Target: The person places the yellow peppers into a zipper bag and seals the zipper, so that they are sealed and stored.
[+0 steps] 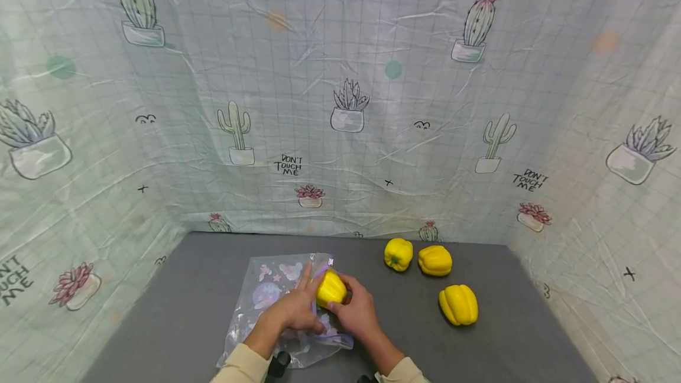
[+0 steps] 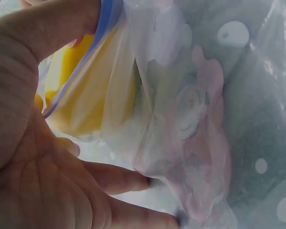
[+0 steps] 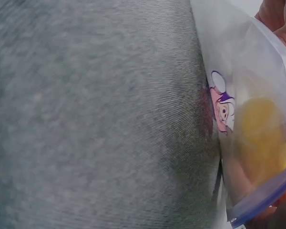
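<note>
Item one: a yellow pepper (image 1: 331, 289), lower middle of the frame, at the mouth of a clear printed bag (image 1: 266, 294), partly behind its film and partly outside it.

Item two: the right hand (image 1: 359, 311), curled round the pepper from the right, thumb on the near side and fingers on the far side. We record it as the nearer hand, touching the pepper, which lies to the left of its palm.

Item three: the left hand (image 1: 295, 309), on the bag's right part, fingers spread wide and nearly straight, one digit at the blue-violet rim (image 2: 109, 19). Whether it pinches the film, we cannot tell.

Orientation: in the right wrist view we judge the pepper's long axis to run up the frame, across the rim into the bag. The head view shows us no stem on it, so which end leads stays unsettled.

Also listed: three loose peppers, one stem-forward (image 1: 398, 254), one beside it (image 1: 435, 260), one lower right (image 1: 459, 305), on a grey table (image 1: 511, 336).
</note>
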Demonstrator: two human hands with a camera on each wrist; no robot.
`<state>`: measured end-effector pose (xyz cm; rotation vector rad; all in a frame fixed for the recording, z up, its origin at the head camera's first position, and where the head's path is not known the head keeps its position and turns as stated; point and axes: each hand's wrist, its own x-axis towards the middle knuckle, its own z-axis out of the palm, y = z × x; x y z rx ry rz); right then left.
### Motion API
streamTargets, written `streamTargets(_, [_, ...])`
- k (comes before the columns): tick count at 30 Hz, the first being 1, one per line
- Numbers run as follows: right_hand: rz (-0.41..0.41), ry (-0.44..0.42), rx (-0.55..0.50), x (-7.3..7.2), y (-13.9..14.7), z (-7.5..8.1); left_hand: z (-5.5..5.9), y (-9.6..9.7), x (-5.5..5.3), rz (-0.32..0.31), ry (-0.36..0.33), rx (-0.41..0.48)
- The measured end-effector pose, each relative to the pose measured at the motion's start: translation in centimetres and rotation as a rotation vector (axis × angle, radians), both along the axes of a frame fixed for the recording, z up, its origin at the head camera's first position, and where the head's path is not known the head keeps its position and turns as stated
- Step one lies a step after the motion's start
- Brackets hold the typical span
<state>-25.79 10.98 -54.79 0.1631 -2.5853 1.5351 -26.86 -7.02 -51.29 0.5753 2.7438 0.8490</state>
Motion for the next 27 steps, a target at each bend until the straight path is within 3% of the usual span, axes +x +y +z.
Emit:
streamTargets(8, [-0.011, 0.024, 0.056, -0.1, -0.2, 0.0, 0.1, 0.3, 0.1, 0.009, 0.023, 0.006])
streamTargets(15, [0.007, 0.016, 0.027, 0.0, -0.2, 0.1, 0.7, 0.4, -0.1, 0.022, 0.022, 0.038])
streamTargets(27, [-0.006, 0.034, 0.048, 0.2, -0.3, 0.3, 1.5, 0.5, 0.0, 0.039, 0.048, -0.006])
